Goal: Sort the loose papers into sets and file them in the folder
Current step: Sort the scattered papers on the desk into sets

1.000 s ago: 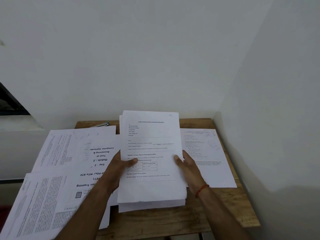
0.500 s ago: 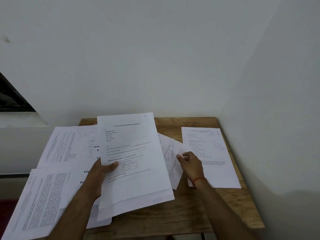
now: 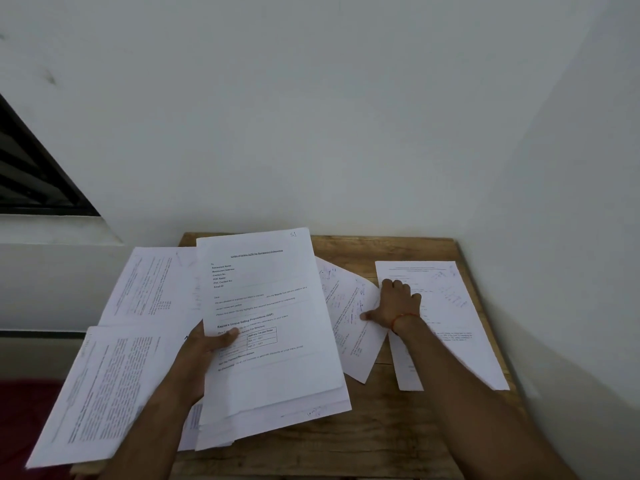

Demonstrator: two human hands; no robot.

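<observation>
Paper stack (image 3: 270,292) clamped under left thumb (image 3: 228,337); right fingers (image 3: 398,287) beside angled sheet (image 3: 349,306), thumb atop, hold unclear.

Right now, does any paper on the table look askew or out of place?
Yes. The middle sheet, under the right hand, lies tilted beside the stack, unlike the right sheet. The left papers seem to overhang the table edge.

A plain indoor room, either a home or a small office; which one cannot be told. A small wooden table (image 3: 346,441) sits pushed into a corner of bare white walls (image 3: 311,116). A dark-framed window (image 3: 31,174) with a white sill (image 3: 52,233) stands at the left. Printed sheets (image 3: 152,282) cover the tabletop like desk work.
</observation>
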